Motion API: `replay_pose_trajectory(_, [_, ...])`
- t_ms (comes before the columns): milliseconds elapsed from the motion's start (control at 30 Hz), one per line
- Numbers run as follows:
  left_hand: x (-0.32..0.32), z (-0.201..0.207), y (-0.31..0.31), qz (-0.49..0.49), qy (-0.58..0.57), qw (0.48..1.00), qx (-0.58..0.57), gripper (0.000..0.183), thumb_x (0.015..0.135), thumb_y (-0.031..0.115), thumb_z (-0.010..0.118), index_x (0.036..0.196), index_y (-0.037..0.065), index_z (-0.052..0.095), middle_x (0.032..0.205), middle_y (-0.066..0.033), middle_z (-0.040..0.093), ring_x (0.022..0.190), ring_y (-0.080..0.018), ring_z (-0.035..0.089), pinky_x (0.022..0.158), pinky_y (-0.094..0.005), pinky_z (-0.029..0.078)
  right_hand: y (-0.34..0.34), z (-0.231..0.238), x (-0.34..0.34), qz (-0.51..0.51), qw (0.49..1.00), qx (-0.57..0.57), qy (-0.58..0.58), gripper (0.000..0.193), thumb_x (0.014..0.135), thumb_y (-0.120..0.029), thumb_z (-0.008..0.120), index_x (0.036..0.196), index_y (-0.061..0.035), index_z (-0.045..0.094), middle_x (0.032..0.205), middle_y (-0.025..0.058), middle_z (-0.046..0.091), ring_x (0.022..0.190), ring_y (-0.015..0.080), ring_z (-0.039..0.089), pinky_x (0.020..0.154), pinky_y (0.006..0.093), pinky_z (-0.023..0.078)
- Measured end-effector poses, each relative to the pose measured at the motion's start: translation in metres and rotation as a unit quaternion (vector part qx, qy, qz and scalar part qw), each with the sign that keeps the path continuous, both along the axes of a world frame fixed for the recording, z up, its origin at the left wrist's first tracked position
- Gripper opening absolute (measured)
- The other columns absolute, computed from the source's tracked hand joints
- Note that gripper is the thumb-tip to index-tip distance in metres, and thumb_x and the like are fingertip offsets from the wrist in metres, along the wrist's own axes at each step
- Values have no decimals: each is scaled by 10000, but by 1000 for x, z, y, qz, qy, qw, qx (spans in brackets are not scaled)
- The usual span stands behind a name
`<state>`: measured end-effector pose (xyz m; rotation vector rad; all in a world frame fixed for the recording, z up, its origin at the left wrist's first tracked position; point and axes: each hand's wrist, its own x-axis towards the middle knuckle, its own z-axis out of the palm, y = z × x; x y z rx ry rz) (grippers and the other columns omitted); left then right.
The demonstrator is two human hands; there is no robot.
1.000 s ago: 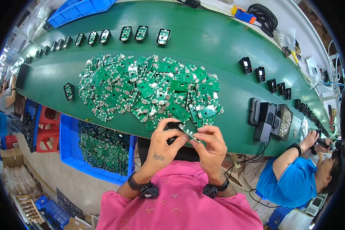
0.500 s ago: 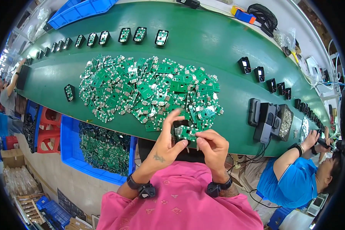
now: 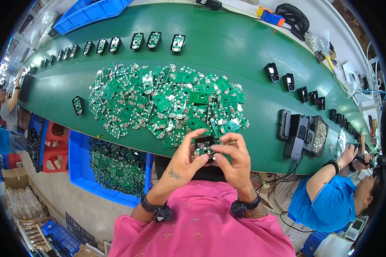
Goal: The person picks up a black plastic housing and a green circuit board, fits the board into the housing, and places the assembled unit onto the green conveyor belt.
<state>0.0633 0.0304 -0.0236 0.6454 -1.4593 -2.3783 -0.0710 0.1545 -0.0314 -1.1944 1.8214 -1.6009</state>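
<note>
Between my hands, at the table's near edge, is a small black plastic housing [image 3: 206, 139] with a green circuit board [image 3: 201, 151] at its opening. My left hand [image 3: 181, 157] is closed around the housing, its thumb at the board's near edge. With the thumb and fingers of my right hand [image 3: 236, 163] I grip the board's right side; the fingertips partly cover it. Whether the board is fully seated in the housing I cannot tell. Just beyond my hands lies a wide heap of loose green circuit boards [image 3: 161, 100].
Black housings with boards [image 3: 178, 43] line the far left; another [image 3: 78, 105] stands left of the heap. Open black housings [image 3: 271, 72] run along the right, near a grey device [image 3: 297, 137]. A blue bin [image 3: 75, 171] sits below the table edge. A blue-shirted person [image 3: 330, 197] works at right.
The board has moved from in front of the housing to its opening. My right hand has shifted slightly left against it, and my left fingers have curled around the housing.
</note>
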Motion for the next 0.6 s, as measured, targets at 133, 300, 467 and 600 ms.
replay_pose_trajectory(133, [3, 0, 0, -12, -23, 999, 45, 615, 958, 11, 583, 1495, 65, 287, 1183, -109, 560, 933, -109, 619, 770, -255, 551, -7, 5, 0, -2, 1000, -2, 25, 186, 814, -61, 742, 991, -116, 755, 1218, 107, 574, 1129, 238, 512, 884, 364, 459])
replay_pose_trajectory(300, [-4, 4, 3, 22, 20, 1000, 6, 553, 929, -28, 612, 1436, 41, 400, 1178, -85, 580, 1019, -136, 615, 851, -293, 572, -9, -3, 2, 16, 1000, -23, -12, 136, 829, -89, 736, 961, -111, 757, 1258, 120, 557, 1147, 255, 496, 927, 395, 438])
replay_pose_trajectory(467, [-3, -1, 4, 18, -24, 999, -25, 529, 906, -53, 637, 1402, 23, 468, 1227, -90, 572, 1087, -134, 592, 904, -275, 545, -14, 2, 11, -35, 999, -15, -21, 80, 847, -111, 723, 922, -85, 726, 1236, 132, 553, 1129, 275, 490, 908, 392, 442])
replay_pose_trajectory(600, [-2, 3, 3, 53, -24, 997, -48, 542, 903, -63, 637, 1410, 22, 464, 1221, -81, 565, 1080, -128, 591, 905, -268, 532, -12, 6, 18, -92, 978, -7, 185, 94, 839, -88, 722, 929, -62, 707, 1158, 129, 570, 1058, 284, 516, 833, 380, 459])
